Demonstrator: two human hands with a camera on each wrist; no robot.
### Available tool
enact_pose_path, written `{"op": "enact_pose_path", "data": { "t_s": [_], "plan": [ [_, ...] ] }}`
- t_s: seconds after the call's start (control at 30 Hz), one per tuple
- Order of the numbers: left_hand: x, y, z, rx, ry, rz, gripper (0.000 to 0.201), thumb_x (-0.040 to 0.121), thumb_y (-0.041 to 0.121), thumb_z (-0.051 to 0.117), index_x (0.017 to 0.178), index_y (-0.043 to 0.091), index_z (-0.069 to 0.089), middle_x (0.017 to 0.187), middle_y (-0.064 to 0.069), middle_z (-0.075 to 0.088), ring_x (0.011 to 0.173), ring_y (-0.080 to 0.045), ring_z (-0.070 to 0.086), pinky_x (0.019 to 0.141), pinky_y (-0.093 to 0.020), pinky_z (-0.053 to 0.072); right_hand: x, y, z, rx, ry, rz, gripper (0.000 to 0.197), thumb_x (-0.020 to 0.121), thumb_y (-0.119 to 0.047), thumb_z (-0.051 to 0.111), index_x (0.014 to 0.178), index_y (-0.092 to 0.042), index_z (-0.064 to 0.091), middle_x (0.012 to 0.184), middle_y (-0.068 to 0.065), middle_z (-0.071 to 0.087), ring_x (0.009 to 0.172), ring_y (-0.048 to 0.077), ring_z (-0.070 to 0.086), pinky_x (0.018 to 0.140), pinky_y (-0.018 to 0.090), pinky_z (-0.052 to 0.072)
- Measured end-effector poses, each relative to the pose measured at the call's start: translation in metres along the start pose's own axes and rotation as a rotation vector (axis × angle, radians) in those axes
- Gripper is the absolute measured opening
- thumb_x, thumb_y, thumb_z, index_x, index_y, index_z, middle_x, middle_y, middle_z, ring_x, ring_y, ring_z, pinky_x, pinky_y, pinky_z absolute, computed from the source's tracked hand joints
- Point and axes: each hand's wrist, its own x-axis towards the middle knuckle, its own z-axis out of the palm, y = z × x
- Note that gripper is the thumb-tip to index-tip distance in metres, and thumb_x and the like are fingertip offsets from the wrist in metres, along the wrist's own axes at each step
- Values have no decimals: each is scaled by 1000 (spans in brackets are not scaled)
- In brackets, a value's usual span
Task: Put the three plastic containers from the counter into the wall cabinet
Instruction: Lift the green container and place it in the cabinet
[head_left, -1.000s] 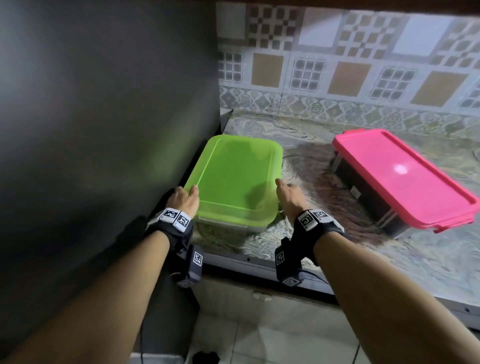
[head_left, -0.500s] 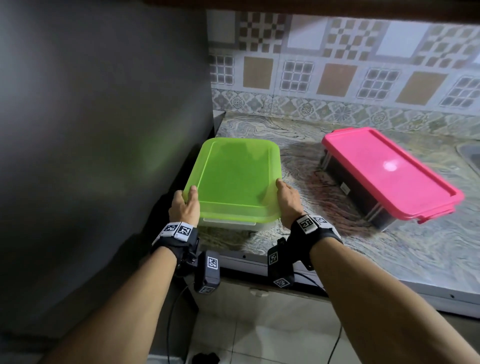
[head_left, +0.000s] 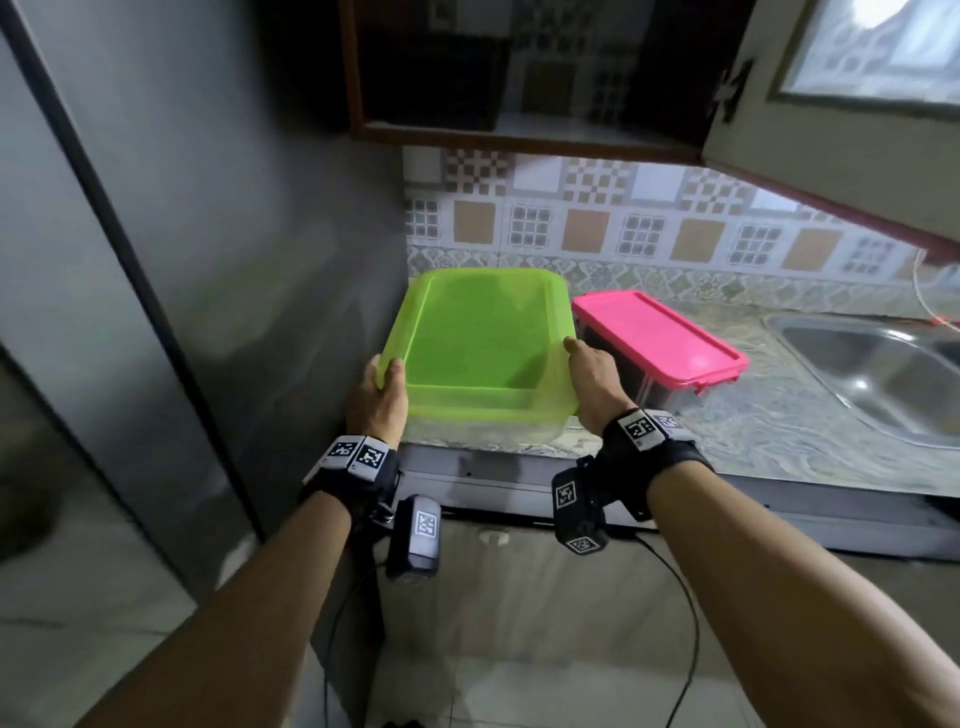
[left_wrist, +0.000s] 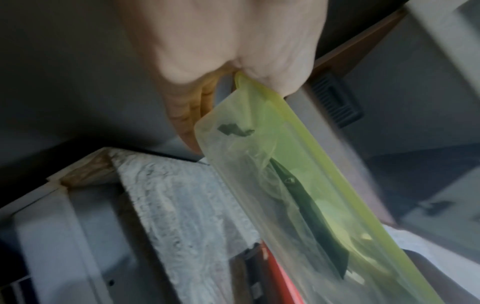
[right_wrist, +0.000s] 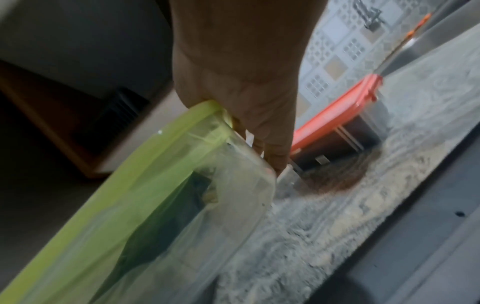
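- The green box (head_left: 480, 353) is up off the worktop (head_left: 769, 415), held level in front of the person and below the open cabinet (head_left: 519, 132).
- The left hand (head_left: 376, 400) clamps its near-left corner, thumb on the lid rim, fingers (left_wrist: 192, 115) under the lip and down the clear wall.
- The right hand (head_left: 597, 387) clamps the near-right edge the same way, thumb on top, fingers (right_wrist: 272, 148) down the side.
- It looks light to me: thin clear walls, a thin green lid, and only a dark flat thing and some pale bits showing through. Two hands carry it with no sign of strain.
- The plastic looks smooth and a little bendy, so I would guess it could slip or flex if squeezed hard. Whether the lid is snapped shut I cannot tell.
- Best hold, as I judge it, is under the lip on the two opposite sides, as now; lifting by the lid alone could pull it off.
- The pink box (head_left: 657, 345) sits on the worktop just right of the green one, beside the sink (head_left: 878, 374). Its lid has clip tabs and its body is dark; I would take it by the short ends.
- Count: one green box, one pink box. That makes two; a third is not in view.
- One cabinet with its door (head_left: 831, 135) swung open, one sink, two hands.
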Motion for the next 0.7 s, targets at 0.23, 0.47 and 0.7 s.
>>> {"op": "enact_pose_path", "data": {
  "t_s": [0.23, 0.47, 0.7],
  "plan": [
    [-75, 52, -43, -146, 46, 119, 38, 89, 42, 47, 117, 22, 60, 99, -7, 65, 83, -25, 61, 72, -24, 51, -122, -86, -32, 55, 9, -68, 24, 95, -24, 49, 87, -6, 63, 71, 8, 62, 61, 22, 59, 50, 17, 49],
    [-108, 120, -60, -239, 64, 316, 26, 95, 24, 46, 112, 11, 61, 89, -5, 57, 67, -13, 50, 48, -2, 38, -160, -152, -59, 145, 57, -185, 22, 92, -19, 51, 108, -4, 58, 82, 9, 64, 73, 27, 61, 74, 41, 51],
    [-80, 191, -48, -223, 55, 382, 29, 91, 38, 46, 107, 21, 64, 90, -2, 67, 91, -25, 61, 83, -32, 46, -145, -216, -71, 180, 87, -243, 17, 90, -21, 52, 73, -17, 53, 81, 11, 55, 70, 24, 54, 77, 43, 46]
  ]
}}
